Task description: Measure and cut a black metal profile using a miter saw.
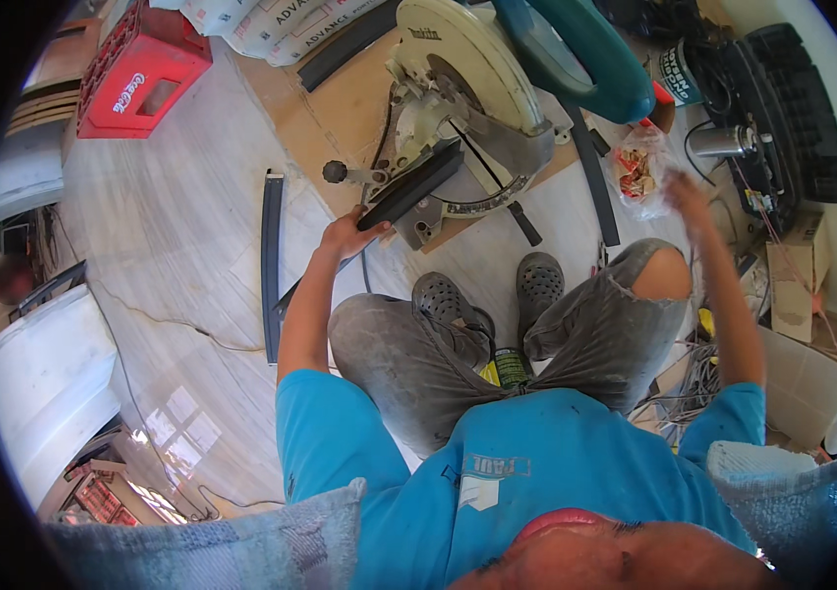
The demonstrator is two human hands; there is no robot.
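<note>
A dark, channel-shaped strip [416, 185] lies slanted across the base of a miter saw. The saw has a cream blade guard [458, 44] and a green handle [625, 93]. My left hand [351, 234] is closed round the strip's near end, with the thumb on top. Off to the right, my right hand [686, 202] is blurred by motion. It is beside a clear plastic bag [637, 175] of small brownish pieces; whether it touches the bag or holds anything cannot be made out.
Dark strips lie on the floor left [272, 265] and right [595, 192] of the saw. Cardboard [290, 103] is under the saw. A red crate [148, 74] stands far left, a black case [797, 113] far right. Tangled cables [701, 379] lie beside my right knee.
</note>
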